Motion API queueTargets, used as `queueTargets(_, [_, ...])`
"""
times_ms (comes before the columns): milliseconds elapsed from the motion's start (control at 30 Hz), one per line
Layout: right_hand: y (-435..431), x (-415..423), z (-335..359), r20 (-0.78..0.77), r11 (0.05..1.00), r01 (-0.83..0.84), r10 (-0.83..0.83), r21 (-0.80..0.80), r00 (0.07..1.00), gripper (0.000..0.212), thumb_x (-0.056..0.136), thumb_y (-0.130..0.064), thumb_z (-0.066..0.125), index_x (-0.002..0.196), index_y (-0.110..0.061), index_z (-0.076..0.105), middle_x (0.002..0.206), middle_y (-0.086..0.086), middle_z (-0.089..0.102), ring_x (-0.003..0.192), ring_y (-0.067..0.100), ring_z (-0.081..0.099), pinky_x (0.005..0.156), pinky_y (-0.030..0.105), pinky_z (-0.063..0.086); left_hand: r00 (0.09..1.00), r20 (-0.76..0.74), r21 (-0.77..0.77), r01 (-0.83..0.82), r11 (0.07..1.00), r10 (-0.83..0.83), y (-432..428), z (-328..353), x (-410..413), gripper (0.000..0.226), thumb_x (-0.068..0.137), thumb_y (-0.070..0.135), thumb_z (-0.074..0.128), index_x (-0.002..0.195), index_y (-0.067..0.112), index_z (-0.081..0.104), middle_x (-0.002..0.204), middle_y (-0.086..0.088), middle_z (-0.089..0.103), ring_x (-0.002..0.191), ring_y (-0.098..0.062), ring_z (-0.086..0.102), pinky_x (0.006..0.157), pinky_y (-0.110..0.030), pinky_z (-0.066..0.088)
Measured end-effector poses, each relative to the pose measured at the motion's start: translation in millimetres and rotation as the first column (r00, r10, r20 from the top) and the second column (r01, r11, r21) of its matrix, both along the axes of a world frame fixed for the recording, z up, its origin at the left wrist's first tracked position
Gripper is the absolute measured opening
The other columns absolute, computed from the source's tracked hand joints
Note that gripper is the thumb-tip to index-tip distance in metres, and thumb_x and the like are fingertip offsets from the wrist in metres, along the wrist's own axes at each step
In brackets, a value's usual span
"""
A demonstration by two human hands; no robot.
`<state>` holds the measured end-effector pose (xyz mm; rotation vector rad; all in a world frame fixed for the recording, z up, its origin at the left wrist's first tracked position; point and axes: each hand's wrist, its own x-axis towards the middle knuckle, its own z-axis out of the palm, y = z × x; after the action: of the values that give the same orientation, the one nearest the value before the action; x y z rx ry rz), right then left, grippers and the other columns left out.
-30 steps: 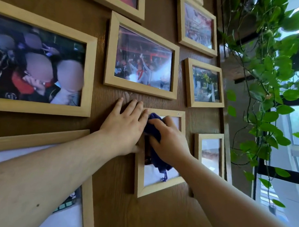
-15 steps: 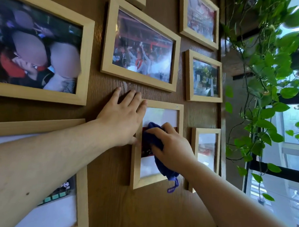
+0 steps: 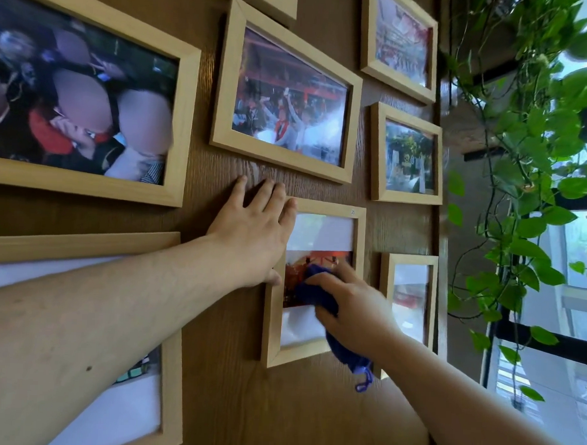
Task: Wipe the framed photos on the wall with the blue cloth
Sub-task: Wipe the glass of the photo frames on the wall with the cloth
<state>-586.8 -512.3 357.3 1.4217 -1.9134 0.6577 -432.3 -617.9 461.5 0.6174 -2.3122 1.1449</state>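
Observation:
Several light wooden photo frames hang on a brown wood-grain wall. My right hand point(image 3: 352, 312) grips the blue cloth point(image 3: 316, 294) and presses it against the glass of a small upright frame point(image 3: 271, 322) in the middle. A cloth corner with a loop dangles below my wrist. My left hand point(image 3: 251, 234) lies flat with its fingers spread on the wall, its thumb and little finger touching that frame's left edge. The lower right part of the frame's glass is hidden by my right hand.
Around it hang a wide frame point(image 3: 284, 97) above, a large frame point(image 3: 89, 95) at upper left, a big frame point(image 3: 164, 385) at lower left, and small frames point(image 3: 406, 156) point(image 3: 408, 294) to the right. Trailing green vines point(image 3: 523, 165) hang before a window at far right.
My right hand has slid the blue cloth down the small frame's glass, from its top to its middle and lower part. The left hand has stayed put on the wall.

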Motion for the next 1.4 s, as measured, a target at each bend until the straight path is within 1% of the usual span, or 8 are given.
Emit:
queueTargets(100, [-0.5, 13.2, -3.8, -0.046, 0.983, -0.081, 0.09, 0.165, 0.995, 0.038, 0.086, -0.039, 0.051, 0.124, -0.04, 0.043, 0.113, -0.007, 0.046, 0.082, 0.016, 0.054, 0.067, 0.033, 0.053, 1.0, -0.007, -0.013, -0.01, 1.0, 0.01, 0.4, -0.7, -0.6, 0.118, 0.074, 0.069, 0.059, 0.149, 0.009, -0.009, 0.159, -0.021, -0.006, 0.146, -0.036, -0.006, 0.116, -0.06, 0.004])
queueTargets(333, [23.8, -33.6, -22.0, 0.0, 0.984, 0.155, -0.156, 0.084, 0.988, 0.033, 0.082, -0.04, 0.053, 0.114, -0.034, 0.056, 0.104, -0.005, 0.051, 0.074, 0.02, 0.058, 0.056, 0.032, 0.05, 1.0, 0.002, -0.001, -0.025, 1.0, 0.025, 0.6, -1.2, -0.9, 0.117, 0.075, 0.067, 0.06, 0.149, 0.008, -0.007, 0.159, -0.021, -0.007, 0.146, -0.035, -0.007, 0.116, -0.061, 0.006])
queueTargets(433, [25.2, -34.0, -31.4, -0.026, 0.973, 0.198, -0.196, 0.121, 0.98, 0.035, 0.082, -0.043, 0.049, 0.115, -0.032, 0.055, 0.105, -0.002, 0.051, 0.074, 0.021, 0.059, 0.06, 0.035, 0.054, 0.999, 0.001, -0.014, -0.033, 0.999, 0.033, 2.3, -1.9, -2.6, 0.117, 0.075, 0.067, 0.06, 0.149, 0.006, -0.007, 0.159, -0.021, -0.009, 0.146, -0.035, -0.007, 0.116, -0.061, 0.007])
queueTargets(633, [12.7, 6.5, -38.4, -0.068, 0.967, 0.082, -0.067, 0.24, 0.995, 0.036, 0.087, -0.046, 0.042, 0.122, -0.036, 0.044, 0.114, -0.001, 0.047, 0.077, 0.021, 0.058, 0.064, 0.038, 0.054, 0.999, 0.0, -0.008, -0.045, 0.999, 0.045, 3.4, -3.5, -3.5, 0.118, 0.075, 0.066, 0.06, 0.149, 0.006, -0.009, 0.16, -0.018, -0.011, 0.147, -0.033, -0.008, 0.116, -0.061, 0.008])
queueTargets(767, [6.6, 20.5, -40.2, -0.041, 0.974, 0.01, -0.001, 0.226, 0.999, 0.036, 0.09, -0.044, 0.045, 0.125, -0.035, 0.04, 0.116, -0.001, 0.046, 0.081, 0.019, 0.056, 0.066, 0.031, 0.05, 0.999, -0.001, -0.018, -0.05, 0.999, 0.05, 3.2, -3.6, -3.1, 0.118, 0.075, 0.067, 0.06, 0.149, 0.006, -0.009, 0.16, -0.017, -0.009, 0.147, -0.033, -0.008, 0.116, -0.06, 0.008])
queueTargets(1033, [1.9, 21.4, -41.2, 0.023, 0.972, -0.063, 0.059, 0.228, 0.998, 0.038, 0.089, -0.043, 0.047, 0.127, -0.04, 0.039, 0.117, -0.006, 0.045, 0.085, 0.017, 0.053, 0.071, 0.031, 0.051, 0.999, -0.018, -0.005, -0.031, 0.999, 0.031, 3.3, -5.7, 0.7, 0.116, 0.076, 0.066, 0.06, 0.149, 0.008, -0.008, 0.16, -0.016, -0.01, 0.147, -0.032, -0.009, 0.116, -0.06, 0.009])
queueTargets(1200, [13.9, 1.7, -41.4, 0.018, 0.972, 0.064, -0.07, 0.224, 0.997, 0.037, 0.087, -0.045, 0.047, 0.124, -0.038, 0.046, 0.114, -0.004, 0.048, 0.084, 0.019, 0.056, 0.071, 0.037, 0.053, 0.999, -0.016, 0.001, -0.036, 0.999, 0.036, 6.2, -4.3, 0.8, 0.115, 0.076, 0.065, 0.06, 0.149, 0.008, -0.008, 0.16, -0.017, -0.01, 0.147, -0.033, -0.009, 0.116, -0.06, 0.01])
queueTargets(1400, [31.0, -22.4, -43.1, 0.014, 0.96, 0.222, -0.227, 0.169, 0.974, 0.033, 0.091, -0.04, 0.046, 0.122, -0.033, 0.047, 0.115, -0.002, 0.048, 0.083, 0.019, 0.058, 0.069, 0.033, 0.052, 1.0, -0.016, 0.03, -0.018, 0.999, 0.019, 7.4, -3.7, -0.9, 0.115, 0.075, 0.065, 0.062, 0.15, 0.009, -0.006, 0.16, -0.016, -0.01, 0.147, -0.032, -0.009, 0.116, -0.06, 0.009])
